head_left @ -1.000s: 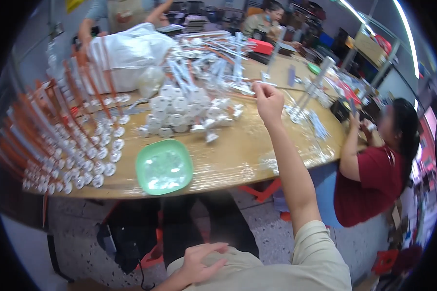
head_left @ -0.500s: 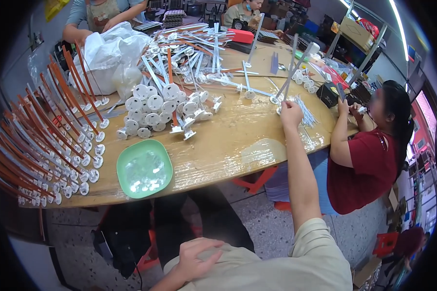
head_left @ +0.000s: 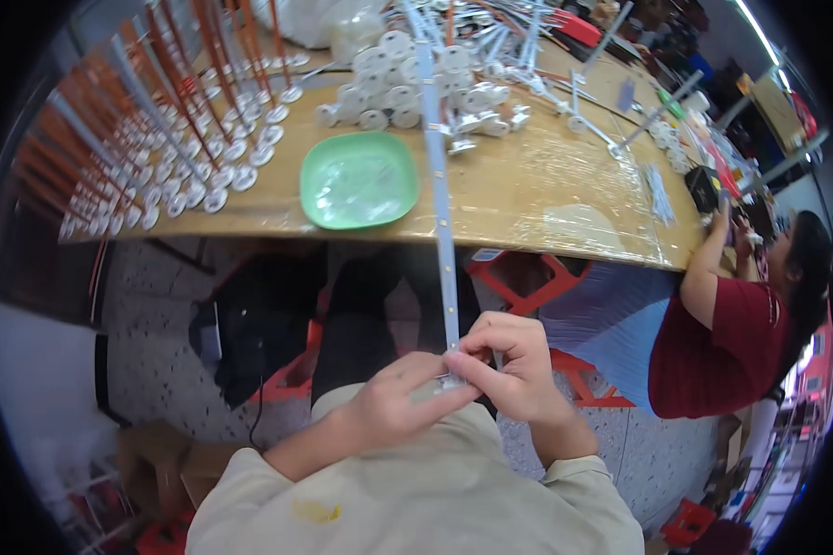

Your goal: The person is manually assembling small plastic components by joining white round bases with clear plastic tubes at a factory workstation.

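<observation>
A long thin white strip (head_left: 440, 194) with small yellow dots stands nearly upright in front of me, reaching from my lap up over the table edge. My right hand (head_left: 518, 365) pinches its lower end between thumb and fingers. My left hand (head_left: 400, 404) meets it there, fingertips touching the same end of the strip. Both hands are close to my chest, below the wooden table (head_left: 537, 199).
A green square dish (head_left: 359, 180) sits near the table's front edge. White round bases (head_left: 407, 88) lie piled behind it, and rows of orange and white rods on discs (head_left: 171, 139) fill the left. A person in a red shirt (head_left: 727, 347) sits at right.
My right hand came back from the table's far side to my lap, bringing the white strip. My left hand rose from my thigh and joined it at the strip's lower end.
</observation>
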Motion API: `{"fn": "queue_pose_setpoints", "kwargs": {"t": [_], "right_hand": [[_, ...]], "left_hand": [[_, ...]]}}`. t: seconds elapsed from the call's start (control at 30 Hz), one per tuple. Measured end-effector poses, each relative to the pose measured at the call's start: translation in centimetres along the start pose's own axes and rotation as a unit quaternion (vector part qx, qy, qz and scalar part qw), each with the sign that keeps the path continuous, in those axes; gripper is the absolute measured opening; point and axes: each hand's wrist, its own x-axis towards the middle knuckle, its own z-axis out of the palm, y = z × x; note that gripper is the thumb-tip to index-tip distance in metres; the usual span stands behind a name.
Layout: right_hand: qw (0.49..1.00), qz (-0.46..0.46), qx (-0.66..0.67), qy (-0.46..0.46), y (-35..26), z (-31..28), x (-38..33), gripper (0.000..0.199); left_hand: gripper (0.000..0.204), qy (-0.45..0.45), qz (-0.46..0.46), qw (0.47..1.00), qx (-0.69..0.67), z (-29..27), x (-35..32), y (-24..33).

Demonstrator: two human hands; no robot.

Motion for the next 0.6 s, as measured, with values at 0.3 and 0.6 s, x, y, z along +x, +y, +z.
{"fn": "queue_pose_setpoints", "kwargs": {"t": [0.3,0.6], "right_hand": [[0.968,-0.096,-0.234,0.0,1.3,1.4,12.3,0.017],[0.882,-0.026,-0.457,-0.109,3.7,5.3,19.2,0.015]], "left_hand": [[0.041,0.141,-0.025,0.989,0.022,-1.7,-4.2,2.4],[0.031,0.209,-0.039,0.976,0.038,-2.7,-5.2,1.6]]}}
